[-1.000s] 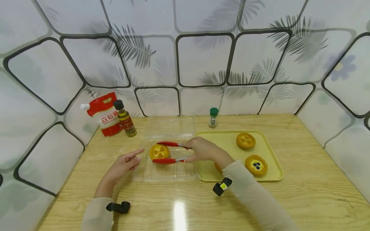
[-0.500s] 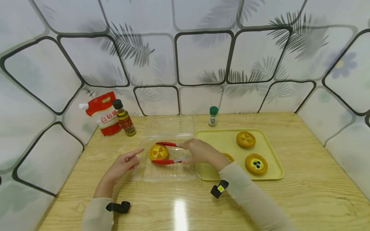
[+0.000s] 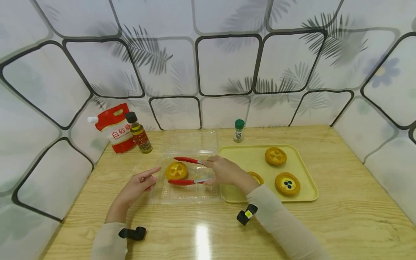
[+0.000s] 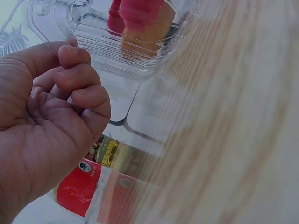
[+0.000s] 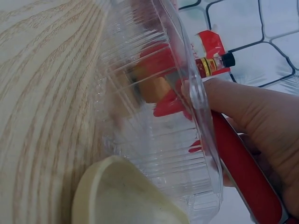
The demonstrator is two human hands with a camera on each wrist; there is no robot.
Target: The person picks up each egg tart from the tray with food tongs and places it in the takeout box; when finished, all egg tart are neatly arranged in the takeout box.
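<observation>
My right hand point(image 3: 225, 171) grips red-and-metal tongs point(image 3: 183, 182), whose two red arms spread on either side of a round golden tart point(image 3: 176, 170). This tart sits in the left part of an open clear plastic container point(image 3: 195, 196); the near arm overlaps its edge in the head view, and a small gap shows at the far arm. In the right wrist view the tongs' red handle point(image 5: 245, 172) lies in the palm. My left hand point(image 3: 138, 186) is at the container's left side, index finger straight at the rim and the other fingers loosely curled.
A yellow tray point(image 3: 234, 151) to the right bears several tarts, including one with blueberries point(image 3: 287, 184); my right forearm partly hides another tart point(image 3: 256, 177). Behind stand a red sugar bag point(image 3: 117, 130), an oil bottle point(image 3: 141, 135) and a green-capped shaker point(image 3: 238, 130). The container's lid point(image 3: 191, 141) lies folded back.
The tongs' arms have spread slightly wider around the tart. My left hand stays at the container's side, and the whole head view has shifted a little.
</observation>
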